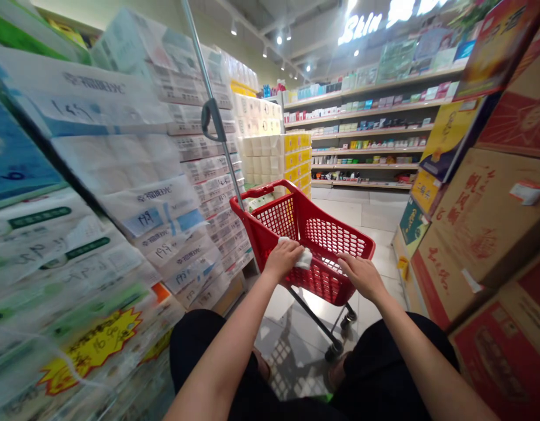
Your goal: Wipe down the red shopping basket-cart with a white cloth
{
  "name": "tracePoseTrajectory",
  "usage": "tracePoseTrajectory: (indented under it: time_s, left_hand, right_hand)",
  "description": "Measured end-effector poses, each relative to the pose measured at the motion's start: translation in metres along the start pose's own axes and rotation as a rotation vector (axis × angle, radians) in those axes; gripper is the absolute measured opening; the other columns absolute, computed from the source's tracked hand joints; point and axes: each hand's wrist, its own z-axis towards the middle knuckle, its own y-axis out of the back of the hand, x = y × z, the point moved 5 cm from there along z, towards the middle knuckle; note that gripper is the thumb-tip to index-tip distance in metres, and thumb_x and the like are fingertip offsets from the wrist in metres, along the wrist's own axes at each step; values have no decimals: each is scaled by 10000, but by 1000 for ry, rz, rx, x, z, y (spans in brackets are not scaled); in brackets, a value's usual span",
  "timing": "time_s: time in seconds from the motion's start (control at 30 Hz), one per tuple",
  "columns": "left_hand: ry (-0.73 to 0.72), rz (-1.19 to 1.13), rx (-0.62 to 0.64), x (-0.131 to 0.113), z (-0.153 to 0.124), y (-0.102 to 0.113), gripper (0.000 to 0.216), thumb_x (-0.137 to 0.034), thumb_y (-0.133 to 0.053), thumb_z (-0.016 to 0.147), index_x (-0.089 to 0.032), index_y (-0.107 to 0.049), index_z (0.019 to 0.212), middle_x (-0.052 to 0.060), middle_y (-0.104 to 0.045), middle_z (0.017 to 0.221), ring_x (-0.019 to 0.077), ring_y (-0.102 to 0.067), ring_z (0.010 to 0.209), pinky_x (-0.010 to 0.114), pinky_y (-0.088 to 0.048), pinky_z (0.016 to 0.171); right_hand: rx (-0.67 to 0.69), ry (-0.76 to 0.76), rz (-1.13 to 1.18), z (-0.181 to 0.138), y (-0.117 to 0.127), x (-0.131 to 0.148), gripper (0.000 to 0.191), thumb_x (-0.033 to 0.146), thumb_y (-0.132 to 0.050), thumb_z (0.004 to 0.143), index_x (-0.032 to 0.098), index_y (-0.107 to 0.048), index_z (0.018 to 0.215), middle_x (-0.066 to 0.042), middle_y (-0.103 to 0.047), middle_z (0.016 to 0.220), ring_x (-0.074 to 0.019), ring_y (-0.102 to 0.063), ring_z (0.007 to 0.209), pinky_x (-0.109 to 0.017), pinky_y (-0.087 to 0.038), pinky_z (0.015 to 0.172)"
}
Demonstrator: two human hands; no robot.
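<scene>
A small red shopping cart (pixel 322 234) with a mesh basket stands on the tiled floor in front of me. My left hand (pixel 284 257) is closed on a white cloth (pixel 303 258) and presses it against the cart's near rim. My right hand (pixel 361 275) rests on the near right part of the rim, fingers curled over the edge. The basket looks empty. My legs in black trousers show below, close to the cart's wheels (pixel 335 349).
Stacked packs of toilet paper (pixel 133 193) fill the left side, close to my left arm. Brown and red cardboard boxes (pixel 484 222) are piled on the right. A metal pole with a grey clip (pixel 212 117) rises behind the cart. Product shelves (pixel 366 134) line the far wall.
</scene>
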Motion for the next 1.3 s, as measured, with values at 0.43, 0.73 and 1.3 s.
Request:
tracePoseTrajectory:
  time_s: [0.43,0.73,1.3]
  left_hand:
    - [79,98,-27,35,-26,35,201,-229,-469,949,-260,-582,1112,42,-561,1070,200,-486,1051,399,-364,1012]
    - [204,191,-102,68,-49,68,215,-251,-432,966,-261,-585,1118,45,-540,1174,213,-412,1240,472,-239,1154]
    - [142,-100,-144,-81,-13,-5,266,-313,-418,970,-249,-536,1199,52,-554,1180,242,-361,1314,557,-141,1188]
  right_hand:
    - [182,64,67,23,-6,-34,452,261,-350,836,223,-585,1220,-23,-668,841,-205,-585,864,-332,-402,810]
    - [98,28,91,15,-8,-33,434,283,-299,867,239,-650,1119,-30,-662,885,-209,-571,908,-338,-401,836]
    - [-142,-92,54,-9,-2,7,386,290,-278,892,256,-643,1010,-24,-638,758,-211,-559,789,-345,-383,801]
